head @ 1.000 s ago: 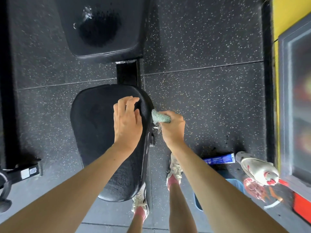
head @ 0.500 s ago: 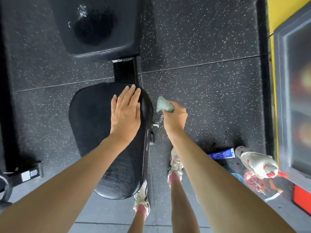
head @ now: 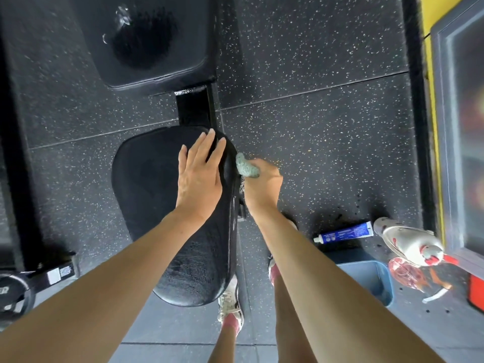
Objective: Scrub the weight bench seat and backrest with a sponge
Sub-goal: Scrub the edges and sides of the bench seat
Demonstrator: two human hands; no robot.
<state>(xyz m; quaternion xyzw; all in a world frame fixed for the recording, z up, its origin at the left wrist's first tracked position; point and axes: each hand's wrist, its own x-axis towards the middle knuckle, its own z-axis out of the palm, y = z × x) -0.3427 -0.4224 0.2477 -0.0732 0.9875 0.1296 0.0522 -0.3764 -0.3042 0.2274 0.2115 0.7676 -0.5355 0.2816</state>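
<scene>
We hold a grey-green sponge (head: 246, 166) in our right hand (head: 263, 188). The grip is clenched round it, so only its upper end shows. It sits at the right side edge of the black padded seat (head: 157, 210) of the weight bench and appears to touch that edge.

The sponge looks soft, light and probably wet. We judge it will squash easily, so it is best held round its middle with a broad face left free to rub. The seat looks firm and fixed. Its near end shines as if damp, so it may be slick under the sponge.

Our left hand (head: 199, 179) lies flat on top of the seat near its far right corner. Its fingers are straight and hold nothing, so it seems to be bracing.

Beyond the seat, past a short frame bar, is the black backrest (head: 167, 72), which shows a dark wet patch.

On the speckled rubber floor (head: 314, 121) to our right lie a blue tube (head: 343, 233), a white spray bottle (head: 408, 239) and a blue tub (head: 385, 281).
</scene>
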